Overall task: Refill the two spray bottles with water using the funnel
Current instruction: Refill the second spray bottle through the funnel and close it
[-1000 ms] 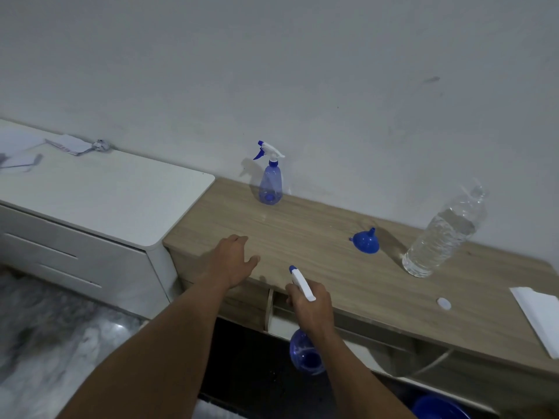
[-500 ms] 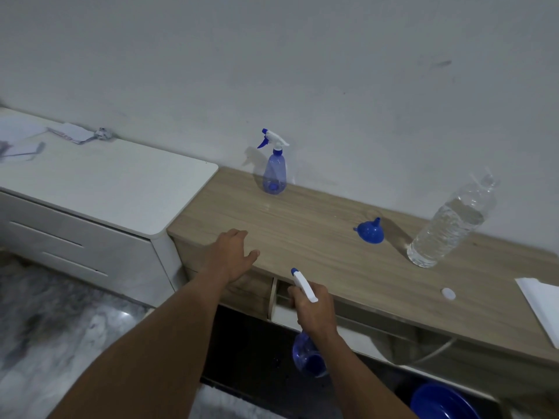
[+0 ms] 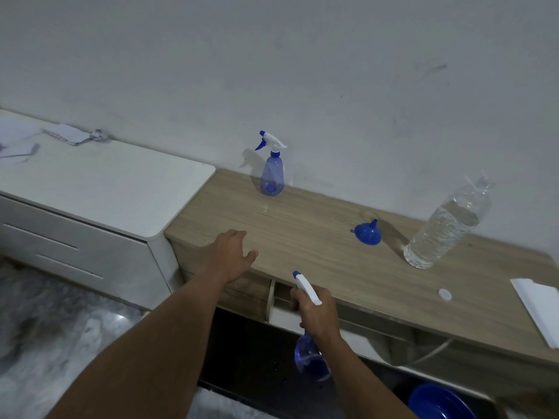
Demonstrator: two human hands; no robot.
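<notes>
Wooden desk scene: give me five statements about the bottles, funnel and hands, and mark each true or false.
1. The right hand grips a spray bottle below the desk edge. True.
2. The funnel sits in the neck of the spray bottle by the wall. False: it lies on the desk, spout up, apart from both bottles.
3. The water bottle is uncapped. True: a white cap lies on the desk.
4. The left hand holds the funnel. False: it is empty, open over the desk edge.
5. The water bottle is empty. False: it is mostly full.
</notes>
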